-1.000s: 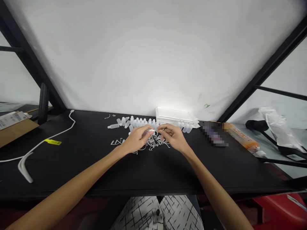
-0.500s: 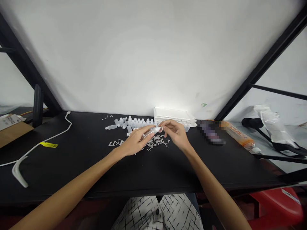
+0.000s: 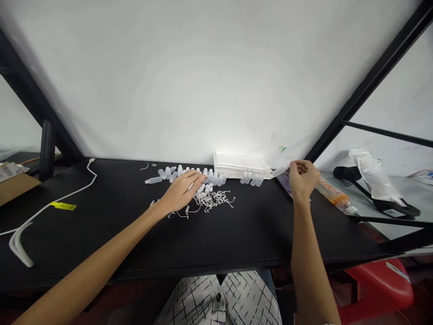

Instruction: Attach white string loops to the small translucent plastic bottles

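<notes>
My right hand (image 3: 303, 177) is raised at the right over a phone, closed in a pinch. From its fingertips a small translucent plastic bottle (image 3: 279, 171) sticks out to the left, its held end hidden by the fingers. My left hand (image 3: 182, 189) reaches over the middle of the table, fingers stretched out above a row of similar bottles (image 3: 219, 179). Just right of its fingertips lies a heap of white caps with thin straps (image 3: 213, 198). Several more bottles (image 3: 253, 178) stand apart, nearer the right hand.
A stack of flat white packets (image 3: 240, 162) lies against the wall. The phone (image 3: 284, 183) is partly under my right hand, beside an orange-labelled bag (image 3: 333, 192). At the left, a white cable (image 3: 77, 192) with a yellow tag (image 3: 63, 206) crosses the black tabletop (image 3: 219, 243).
My right hand has moved right from the middle, carrying the small bottle away from my left hand. The left hand has let go of the bottle and shifted slightly left, over the row.
</notes>
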The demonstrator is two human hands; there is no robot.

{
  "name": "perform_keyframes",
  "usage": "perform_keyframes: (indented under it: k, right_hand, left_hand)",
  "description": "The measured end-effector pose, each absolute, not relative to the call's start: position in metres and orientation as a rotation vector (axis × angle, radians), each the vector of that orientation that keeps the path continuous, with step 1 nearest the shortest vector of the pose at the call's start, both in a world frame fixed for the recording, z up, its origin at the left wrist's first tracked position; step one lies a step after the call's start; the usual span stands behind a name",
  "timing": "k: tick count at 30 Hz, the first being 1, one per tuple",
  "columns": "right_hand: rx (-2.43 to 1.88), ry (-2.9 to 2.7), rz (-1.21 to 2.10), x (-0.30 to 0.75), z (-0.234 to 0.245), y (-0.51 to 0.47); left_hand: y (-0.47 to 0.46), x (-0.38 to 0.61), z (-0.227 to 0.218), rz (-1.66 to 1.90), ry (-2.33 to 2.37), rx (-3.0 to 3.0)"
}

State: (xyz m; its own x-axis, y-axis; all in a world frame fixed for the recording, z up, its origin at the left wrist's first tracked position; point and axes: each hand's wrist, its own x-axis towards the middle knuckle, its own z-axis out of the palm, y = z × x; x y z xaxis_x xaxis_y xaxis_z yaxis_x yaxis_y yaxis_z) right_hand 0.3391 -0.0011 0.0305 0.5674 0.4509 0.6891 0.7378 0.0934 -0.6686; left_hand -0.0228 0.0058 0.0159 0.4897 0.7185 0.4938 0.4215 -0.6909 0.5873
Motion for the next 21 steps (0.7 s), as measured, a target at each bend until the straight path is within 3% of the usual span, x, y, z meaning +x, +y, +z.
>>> perform_keyframes:
  k: [7, 21]
  right_hand:
    - [-2.033, -1.113, -0.232, 0.343, 0.010, 0.011]
    - [-2.002, -1.261, -0.138, 0.340, -0.005, 0.021]
  left_hand:
    - [0.008, -0.025, 0.014, 1.013, 0.978, 2.316]
    - [0.005, -0.027, 0.017, 0.944, 1.015, 2.369]
